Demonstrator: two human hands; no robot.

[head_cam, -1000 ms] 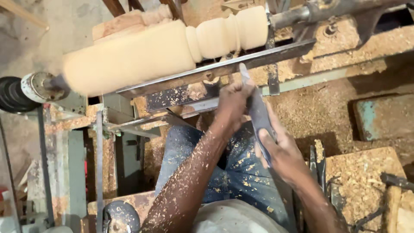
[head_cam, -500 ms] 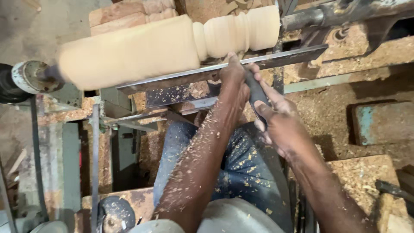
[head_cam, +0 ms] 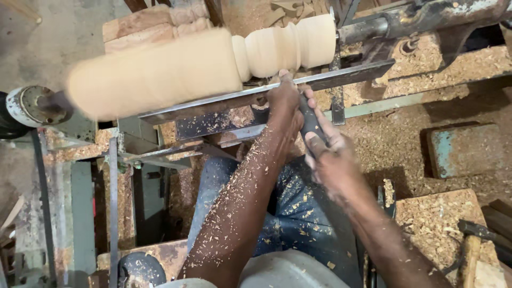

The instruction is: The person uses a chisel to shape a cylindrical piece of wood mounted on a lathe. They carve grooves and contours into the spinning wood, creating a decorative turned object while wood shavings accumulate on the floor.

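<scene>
A pale wooden workpiece (head_cam: 176, 66) spins blurred on a lathe, its right end turned into rounded beads. A long metal tool rest (head_cam: 224, 101) runs below it. My left hand (head_cam: 284, 98) presses on the front of a dark chisel (head_cam: 312, 125) where it lies on the rest, close under the beaded part. My right hand (head_cam: 329, 160) grips the chisel's handle further back. Wood shavings cover my left forearm and my blue trousers (head_cam: 290, 213).
The lathe's drive end (head_cam: 34, 106) is at the left, the tailstock (head_cam: 421, 21) at the upper right. Sawdust covers the bed and floor. A teal metal block (head_cam: 461, 149) lies at the right, a hammer (head_cam: 474, 240) at the lower right.
Both hands moved up toward the rest with the chisel. The chisel's front end, seen lifted a second ago, now lies on the rest under my left hand.
</scene>
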